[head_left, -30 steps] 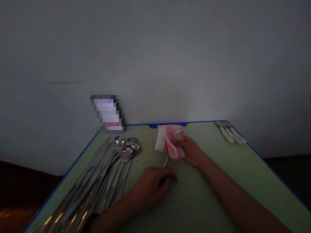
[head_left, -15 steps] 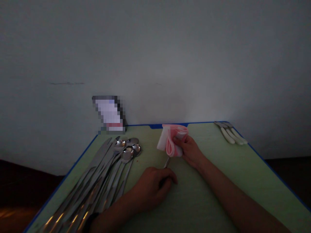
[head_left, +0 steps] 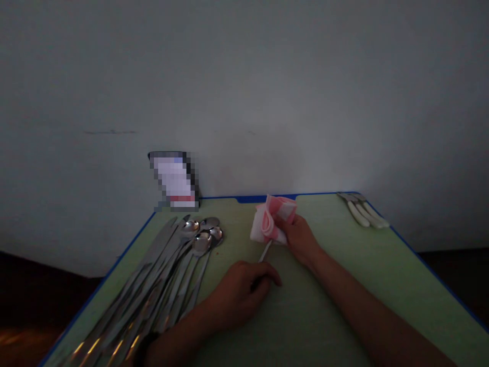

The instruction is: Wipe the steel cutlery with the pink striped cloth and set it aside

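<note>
My right hand (head_left: pixel 301 237) grips a folded pink and white cloth (head_left: pixel 262 227) above the middle of the table. The cloth is wrapped around the far end of a piece of cutlery, so its head is hidden. A thin metal stem of this piece of cutlery (head_left: pixel 265 252) shows between the cloth and my left hand (head_left: pixel 244 290). My left hand is closed around its near end, with the fingers curled. To the left of that hand lie several metal spoons (head_left: pixel 201 244) and table knives (head_left: pixel 158 242), side by side with their handles toward me.
The green table (head_left: pixel 324 306) has a blue edge and stands against a grey wall (head_left: pixel 244 92). A phone with a blurred screen (head_left: pixel 173 178) leans on the wall at the back left. Forks with white handles (head_left: pixel 359 211) lie at the far right corner.
The cloth has turned and its fold now points upward, bunched closer around the cutlery. A bit more of the metal stem shows. My left hand has barely moved.
</note>
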A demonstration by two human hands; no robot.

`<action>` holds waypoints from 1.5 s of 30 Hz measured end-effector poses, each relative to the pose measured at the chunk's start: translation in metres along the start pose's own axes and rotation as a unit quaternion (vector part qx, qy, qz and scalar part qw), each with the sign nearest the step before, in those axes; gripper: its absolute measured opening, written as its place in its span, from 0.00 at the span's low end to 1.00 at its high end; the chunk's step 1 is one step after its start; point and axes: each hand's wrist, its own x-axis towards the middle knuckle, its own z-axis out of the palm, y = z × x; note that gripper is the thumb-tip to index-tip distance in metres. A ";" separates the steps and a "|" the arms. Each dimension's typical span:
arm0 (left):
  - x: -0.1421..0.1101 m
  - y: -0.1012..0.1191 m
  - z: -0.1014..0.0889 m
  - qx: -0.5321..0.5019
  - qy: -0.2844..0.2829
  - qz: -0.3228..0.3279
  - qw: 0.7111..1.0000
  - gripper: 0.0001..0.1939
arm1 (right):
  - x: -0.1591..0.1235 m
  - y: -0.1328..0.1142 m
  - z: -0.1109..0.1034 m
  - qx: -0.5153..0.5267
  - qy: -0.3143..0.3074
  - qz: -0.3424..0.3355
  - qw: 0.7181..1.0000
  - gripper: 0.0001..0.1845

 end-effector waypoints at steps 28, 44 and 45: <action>0.003 -0.004 -0.002 -0.047 0.035 0.006 0.998 0.15 | -0.028 0.009 0.039 0.144 0.073 0.069 0.984 0.22; 0.000 -0.007 -0.004 -0.027 0.022 0.024 0.999 0.14 | -0.022 0.010 0.040 0.171 0.079 0.053 0.981 0.20; 0.000 -0.006 -0.004 -0.020 0.013 0.026 0.999 0.14 | -0.020 0.010 0.039 0.175 0.084 0.047 0.980 0.20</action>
